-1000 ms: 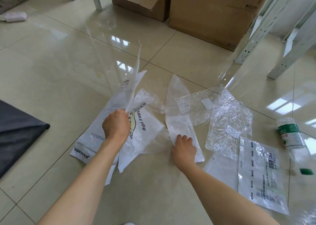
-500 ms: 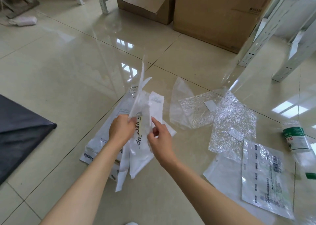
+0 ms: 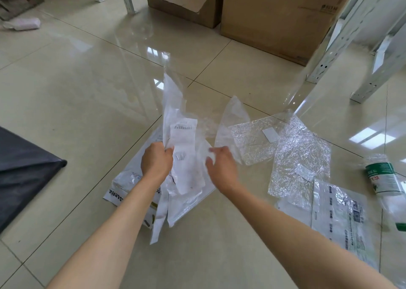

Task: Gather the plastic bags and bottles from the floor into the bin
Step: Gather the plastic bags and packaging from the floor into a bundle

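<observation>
Glossy beige floor tiles point(image 3: 66, 95) fill the view, with cardboard boxes point(image 3: 274, 14) and white metal shelf legs point(image 3: 329, 53) along the far edge. Near the middle, the left hand point(image 3: 157, 162) is closed around a bunch of plastic bags point(image 3: 182, 148), gripping them at mid-height so their tops stand up above the fist and their lower ends hang toward the floor. Just to its right, the right hand point(image 3: 222, 165) is spread, fingers loosely apart, touching the edge of the bunch without clamping anything I can make out. Under the bunch, a white printed bag point(image 3: 123, 185) lies flat on the tiles. More plastic lies to the right: a clear bag point(image 3: 232, 122), 2 crinkled shiny sheets point(image 3: 301, 157) and a printed clear bag point(image 3: 342, 218). A plastic bottle point(image 3: 384, 179) with a green label lies on its side at the right edge. At the left edge sits dark gray material point(image 3: 24, 170); whether it is the bin is unclear.
</observation>
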Motion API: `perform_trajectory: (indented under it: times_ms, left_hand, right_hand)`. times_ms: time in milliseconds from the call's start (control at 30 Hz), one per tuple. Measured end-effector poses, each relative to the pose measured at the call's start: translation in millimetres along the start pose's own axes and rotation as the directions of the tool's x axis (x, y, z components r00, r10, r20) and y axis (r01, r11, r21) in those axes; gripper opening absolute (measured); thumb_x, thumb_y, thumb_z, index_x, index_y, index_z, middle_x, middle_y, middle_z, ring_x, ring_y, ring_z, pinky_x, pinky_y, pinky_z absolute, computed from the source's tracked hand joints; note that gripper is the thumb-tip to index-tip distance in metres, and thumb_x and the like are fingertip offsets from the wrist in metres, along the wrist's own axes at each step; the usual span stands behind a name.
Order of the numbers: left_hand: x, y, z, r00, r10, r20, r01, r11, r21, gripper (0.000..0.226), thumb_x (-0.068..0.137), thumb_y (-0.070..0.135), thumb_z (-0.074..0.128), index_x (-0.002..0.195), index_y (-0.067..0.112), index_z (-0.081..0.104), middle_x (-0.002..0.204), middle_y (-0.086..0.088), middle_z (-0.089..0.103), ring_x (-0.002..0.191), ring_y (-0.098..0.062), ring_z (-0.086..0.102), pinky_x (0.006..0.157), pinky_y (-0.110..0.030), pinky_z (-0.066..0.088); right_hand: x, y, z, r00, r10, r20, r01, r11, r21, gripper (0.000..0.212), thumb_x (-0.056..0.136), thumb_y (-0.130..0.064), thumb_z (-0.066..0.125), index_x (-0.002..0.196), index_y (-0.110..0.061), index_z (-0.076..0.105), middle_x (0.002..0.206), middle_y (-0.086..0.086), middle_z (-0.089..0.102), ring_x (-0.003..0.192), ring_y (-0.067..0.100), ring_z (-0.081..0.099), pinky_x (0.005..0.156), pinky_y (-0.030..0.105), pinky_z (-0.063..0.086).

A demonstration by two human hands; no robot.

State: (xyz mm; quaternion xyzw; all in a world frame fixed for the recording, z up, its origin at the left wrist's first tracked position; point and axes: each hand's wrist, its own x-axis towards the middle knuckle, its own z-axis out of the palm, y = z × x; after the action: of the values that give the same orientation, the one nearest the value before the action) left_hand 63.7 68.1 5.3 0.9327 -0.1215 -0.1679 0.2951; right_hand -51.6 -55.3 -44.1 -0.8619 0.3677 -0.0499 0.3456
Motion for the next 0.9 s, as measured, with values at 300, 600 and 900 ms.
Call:
perform_trajectory:
  times_ms: [300, 600, 900]
  left_hand:
    - [15, -3, 14, 0.991, 0.13, -0.025, -0.125, 0.98, 0.158, 0.03, 0.096, 0.026, 0.049, 0.075, 0.005, 0.056, 0.074, -0.009, 0.058, 0.069, -0.031, 0.052, 0.059, -0.03, 0.036]
    - [13, -7, 11, 0.996, 0.084, -0.019, -0.082, 0.993, 0.083, 0.029, 0.095, 0.023, 0.05, 0.07, 0.008, 0.049, 0.068, -0.005, 0.052, 0.066, -0.028, 0.048, 0.058, -0.029, 0.033]
    - [6, 9, 2, 0.972, -0.105, 0.208, 0.16, 0.95, -0.269, 0.049, 0.084, 0.055, 0.053, 0.086, 0.008, 0.068, 0.074, -0.004, 0.066, 0.081, -0.03, 0.067, 0.077, -0.036, 0.052]
  right_hand:
    - [71, 33, 8, 0.982, 0.114, 0.152, -0.026, 0.871, -0.49, 0.087, 0.09, -0.026, 0.061, 0.153, -0.003, 0.004, 0.153, 0.019, 0.027, 0.134, 0.035, 0.039, 0.1, 0.042, 0.042]
    - [57, 49, 11, 0.993, -0.111, -0.039, 0.079, 0.875, -0.478, 0.033, 0.093, -0.01, 0.05, 0.122, -0.016, 0.063, 0.133, 0.011, 0.054, 0.12, 0.032, 0.052, 0.106, 0.047, 0.033]
    - [-42, 3, 13, 0.862, -0.498, 0.097, 0.477, 0.86, 0.181, 0.033, 0.101, -0.015, 0.044, 0.13, -0.017, 0.059, 0.154, -0.003, 0.038, 0.14, 0.011, 0.039, 0.11, 0.021, 0.034]
